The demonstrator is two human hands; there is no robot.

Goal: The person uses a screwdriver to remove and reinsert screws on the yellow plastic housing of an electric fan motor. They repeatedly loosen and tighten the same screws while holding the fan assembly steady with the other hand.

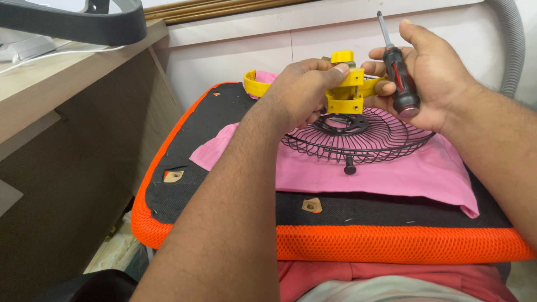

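Observation:
My left hand [302, 92] grips a yellow plastic fan part [345, 92], a bracket with a curved ring piece [255, 85] reaching out to the left. My right hand [430, 78] steadies the same yellow part with its fingertips while a screwdriver [400, 78] with a black and red handle rests in its palm, shaft pointing up. Just below both hands a black wire fan grille [363, 140] lies dome-down on a pink cloth [391, 173]. A small black knob [350, 166] sits at the grille's front edge.
The cloth covers a black seat cushion with an orange mesh rim [335, 243], two tan patches on it. A wooden desk side [72, 140] stands at the left, a white wall panel behind, a grey corrugated hose [512, 45] at the right.

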